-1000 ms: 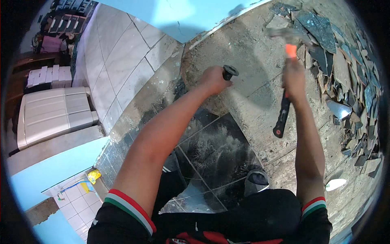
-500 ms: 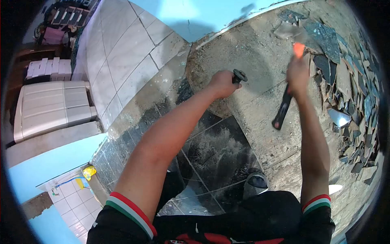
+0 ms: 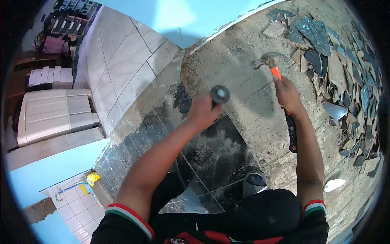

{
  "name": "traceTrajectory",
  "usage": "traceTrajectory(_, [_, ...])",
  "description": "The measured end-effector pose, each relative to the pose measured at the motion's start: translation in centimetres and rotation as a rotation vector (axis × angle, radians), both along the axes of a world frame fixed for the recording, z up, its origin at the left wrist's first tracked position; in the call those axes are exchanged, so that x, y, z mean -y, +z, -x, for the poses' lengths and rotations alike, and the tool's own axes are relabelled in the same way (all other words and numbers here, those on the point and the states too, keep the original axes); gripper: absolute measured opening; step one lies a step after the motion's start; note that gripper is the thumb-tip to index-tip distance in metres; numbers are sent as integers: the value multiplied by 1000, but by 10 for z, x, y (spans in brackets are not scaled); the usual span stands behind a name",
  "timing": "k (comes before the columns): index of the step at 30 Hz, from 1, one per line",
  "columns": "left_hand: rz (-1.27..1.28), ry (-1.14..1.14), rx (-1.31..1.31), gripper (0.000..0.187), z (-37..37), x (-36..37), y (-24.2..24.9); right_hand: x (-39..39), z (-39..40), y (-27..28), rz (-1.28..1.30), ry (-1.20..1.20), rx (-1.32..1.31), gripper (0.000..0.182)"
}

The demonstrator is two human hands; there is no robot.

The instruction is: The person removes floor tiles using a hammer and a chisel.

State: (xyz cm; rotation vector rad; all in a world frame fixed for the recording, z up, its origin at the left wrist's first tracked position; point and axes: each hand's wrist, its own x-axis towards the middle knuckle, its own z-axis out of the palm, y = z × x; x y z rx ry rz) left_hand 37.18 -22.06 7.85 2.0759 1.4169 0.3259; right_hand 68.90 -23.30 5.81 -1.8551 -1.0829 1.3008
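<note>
My left hand (image 3: 204, 110) is closed round a dark chisel-like tool (image 3: 219, 94) with a round, flat head facing up and a pale centre; its lower end is hidden. My right hand (image 3: 287, 96) grips a claw hammer (image 3: 276, 72) with an orange and black handle. The hammer's metal head is up and to the right of the round head, apart from it. Below my left hand lie dark floor tiles (image 3: 219, 148), dusty on top. Rough bare floor (image 3: 252, 118) shows between and beyond my hands.
Broken tile pieces (image 3: 337, 73) are heaped along the right. A light blue wall (image 3: 183, 20) meets the floor at the top. White tiles (image 3: 126, 53) and a pale plastic container (image 3: 57, 114) are at the left. A shoe (image 3: 255, 184) rests on the dark tiles.
My left hand and its tool have moved down and left, and the round head faces the camera more. The hammer has come down and left, nearer to the tool, and is less blurred.
</note>
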Motion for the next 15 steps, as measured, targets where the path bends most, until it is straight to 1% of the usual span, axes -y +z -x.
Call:
traceTrajectory(1, [-47,-25,60,27,5,8,4,6,-7,-5,22,-33,-27,39])
traceTrajectory(4, [29,25,-8,28,0,-5,6,16,-13,-13,53,-140,-64,37])
traceTrajectory(7, [89,69,-34,29,-37,-28,10,20,-19,-15,74,-184,-113,38])
traceTrajectory(10, [98,-6,-15,33,-62,-45,-9,21,-24,-21,58,-185,-135,39])
traceTrajectory(13, [94,-101,-223,39,-66,-56,-37,23,-23,-23,53,-193,-155,38])
traceTrajectory(15, [85,-79,-225,41,-62,-57,-47,23,-20,-17,60,-215,-191,38])
